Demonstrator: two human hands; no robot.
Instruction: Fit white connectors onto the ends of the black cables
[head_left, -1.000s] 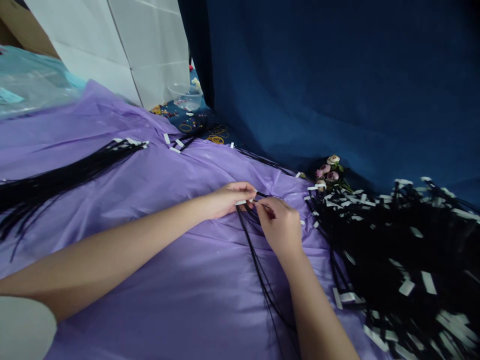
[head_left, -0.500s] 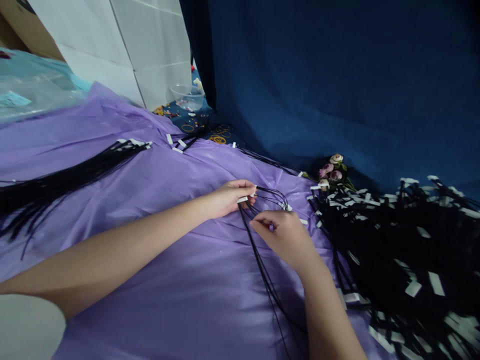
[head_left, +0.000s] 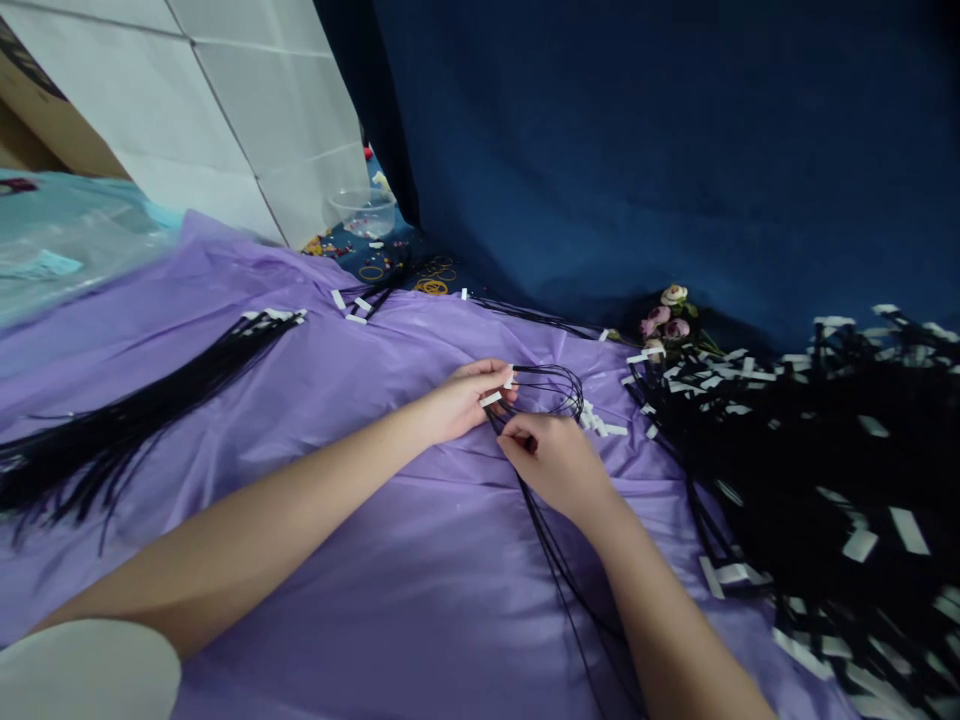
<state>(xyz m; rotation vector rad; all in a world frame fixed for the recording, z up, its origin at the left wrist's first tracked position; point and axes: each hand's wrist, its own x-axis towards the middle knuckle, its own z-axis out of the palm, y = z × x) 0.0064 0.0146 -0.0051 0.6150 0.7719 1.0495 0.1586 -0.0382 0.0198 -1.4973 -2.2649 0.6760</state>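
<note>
My left hand point(head_left: 474, 398) is closed around several thin black cords point(head_left: 544, 372) with white tags at their ends. One white tag point(head_left: 490, 399) sticks out by the thumb. The cords loop out to the right, and some hang down toward the front. Just below and right of it, my right hand point(head_left: 551, 455) is closed in a pinch on the hanging cords, though its fingertips partly hide them. Several more white tags point(head_left: 600, 420) lie on the purple cloth point(head_left: 405, 560) behind the right hand.
A large heap of tagged black cords point(head_left: 810, 450) covers the right side. A neater bundle point(head_left: 172, 400) lies at left. At the back are artificial flowers point(head_left: 666, 318), yellow rubber bands point(head_left: 431, 287), a clear plastic bowl point(head_left: 365, 213) and a dark blue curtain point(head_left: 637, 150).
My right hand has come slightly closer to my left, now over the hanging cords. The left hand keeps its hold. The whole view has tilted a little.
</note>
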